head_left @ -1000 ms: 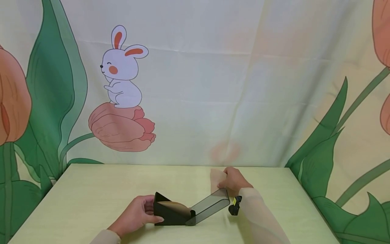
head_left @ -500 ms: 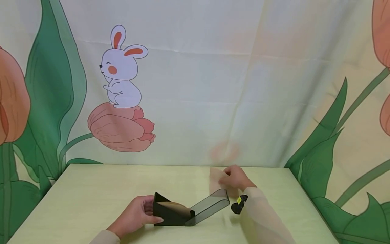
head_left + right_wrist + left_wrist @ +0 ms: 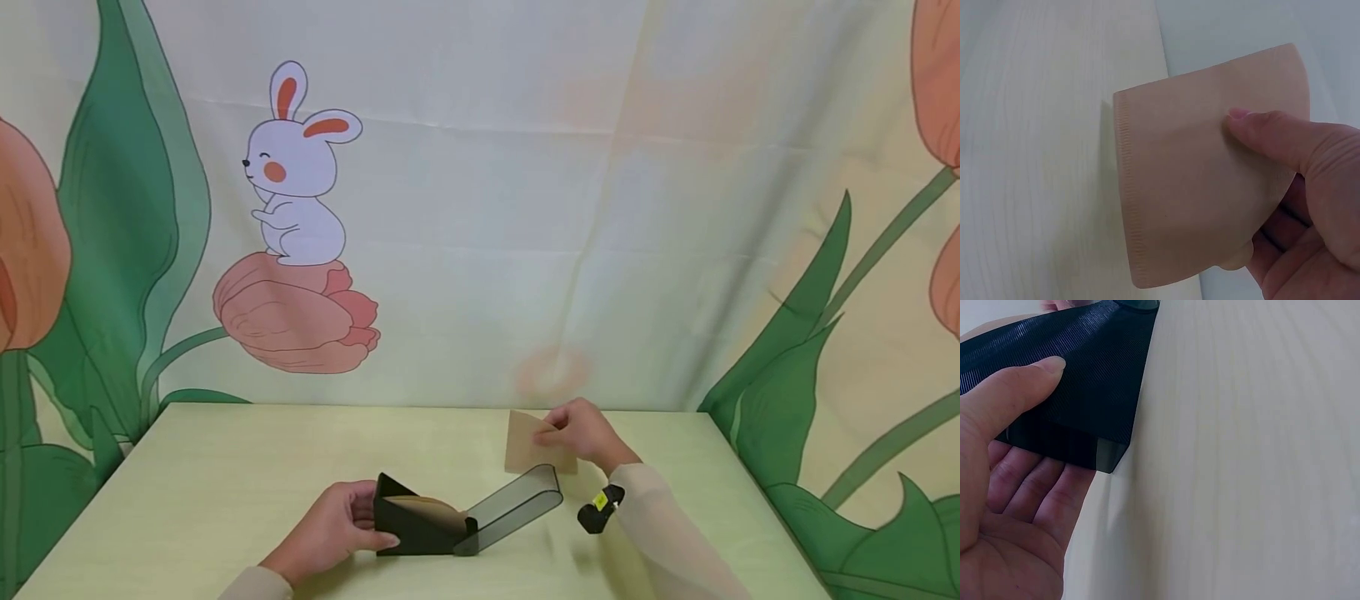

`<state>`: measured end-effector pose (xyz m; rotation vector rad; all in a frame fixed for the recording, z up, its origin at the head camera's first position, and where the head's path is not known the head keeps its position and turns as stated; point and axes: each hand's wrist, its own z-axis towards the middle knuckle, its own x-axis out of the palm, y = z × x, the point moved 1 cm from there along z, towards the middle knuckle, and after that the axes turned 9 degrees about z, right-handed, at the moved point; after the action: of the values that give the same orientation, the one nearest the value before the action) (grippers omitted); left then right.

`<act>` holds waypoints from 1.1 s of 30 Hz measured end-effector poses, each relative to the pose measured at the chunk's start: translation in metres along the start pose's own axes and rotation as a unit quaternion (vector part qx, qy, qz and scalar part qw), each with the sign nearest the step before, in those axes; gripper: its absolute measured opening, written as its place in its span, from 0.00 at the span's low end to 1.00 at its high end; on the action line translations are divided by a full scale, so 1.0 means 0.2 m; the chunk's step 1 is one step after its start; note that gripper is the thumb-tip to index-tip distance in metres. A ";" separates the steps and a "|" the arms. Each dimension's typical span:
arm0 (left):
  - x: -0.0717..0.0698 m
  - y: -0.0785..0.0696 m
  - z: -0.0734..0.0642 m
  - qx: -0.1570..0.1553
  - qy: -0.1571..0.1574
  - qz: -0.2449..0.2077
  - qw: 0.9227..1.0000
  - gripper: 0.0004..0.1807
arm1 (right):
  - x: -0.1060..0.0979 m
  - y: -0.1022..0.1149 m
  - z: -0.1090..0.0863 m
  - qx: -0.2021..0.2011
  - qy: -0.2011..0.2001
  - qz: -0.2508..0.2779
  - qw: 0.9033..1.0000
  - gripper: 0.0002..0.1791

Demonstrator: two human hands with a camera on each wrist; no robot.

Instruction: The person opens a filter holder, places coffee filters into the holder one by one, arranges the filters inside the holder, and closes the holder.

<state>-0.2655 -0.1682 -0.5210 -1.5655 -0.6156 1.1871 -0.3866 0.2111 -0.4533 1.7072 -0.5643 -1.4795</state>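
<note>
A black holder box (image 3: 420, 527) with a clear smoky lid (image 3: 517, 504) swung out to the right stands on the table. Brown paper filters (image 3: 423, 502) show inside it. My left hand (image 3: 337, 527) grips the box's left end, thumb on the front face and fingers behind; the left wrist view shows the thumb across the ribbed black side (image 3: 1085, 381). Beyond the lid, my right hand (image 3: 588, 433) pinches one brown coffee filter (image 3: 522, 450) by its right side. In the right wrist view the filter (image 3: 1179, 181) has a crimped seam along one edge.
The pale wooden table (image 3: 262, 458) ends at the back against a hanging cloth (image 3: 465, 292) printed with a rabbit and tulips. A small black device with a yellow label (image 3: 597, 510) sits at the right wrist.
My right hand has shifted slightly right and up, and the filter has turned to show more of its face. My left hand keeps its grip on the box.
</note>
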 end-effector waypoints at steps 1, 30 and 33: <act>0.00 0.00 0.00 0.001 0.001 0.000 1.000 0.27 | -0.01 0.02 -0.01 -0.003 0.001 -0.002 1.000 0.06; 0.00 0.00 0.00 0.003 0.001 -0.002 1.000 0.26 | -0.07 0.42 -0.22 -0.103 0.029 0.024 0.994 0.04; 0.00 0.00 0.00 0.001 0.001 -0.002 1.000 0.26 | -0.05 0.47 -0.24 -0.111 0.036 0.030 0.993 0.04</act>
<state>-0.2645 -0.1679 -0.5217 -1.5622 -0.6154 1.1818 -0.3276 0.1769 -0.3714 1.5505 -0.3937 -1.3784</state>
